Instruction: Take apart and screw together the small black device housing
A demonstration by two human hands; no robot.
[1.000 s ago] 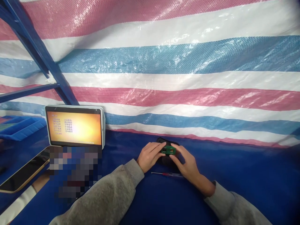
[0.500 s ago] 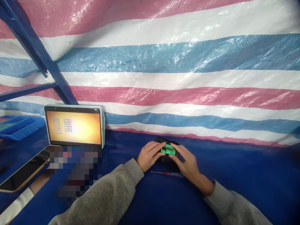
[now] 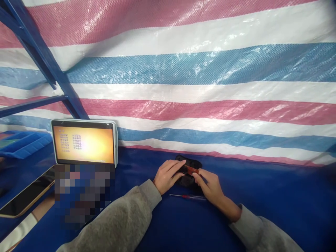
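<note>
A small circuit board [image 3: 193, 170] is held between my hands, its reddish-orange side showing and a dark part at its left end. My left hand [image 3: 168, 175] is closed on that left end, thumb below and fingers above. The right end is pinched by my right hand [image 3: 210, 183]. Beneath and behind the board lies a black curved casing [image 3: 195, 163], partly covered by my fingers. A screwdriver [image 3: 185, 196] with a red and clear handle rests on the blue table in front of my hands, its tip pointing left.
A tablet [image 3: 84, 143] in a pale case stands at the left with a lit screen. Near it, another person's forearm [image 3: 43, 210] shows by a phone [image 3: 28, 192], next to a pixelated patch. A blue tray [image 3: 31, 143] sits far left. Striped sheeting [image 3: 196, 112] hangs behind the table.
The board has been turned over in my hands: its bright green face showed before, and now a reddish-orange one does. My right fingers have drawn closer together. The screwdriver lies still.
</note>
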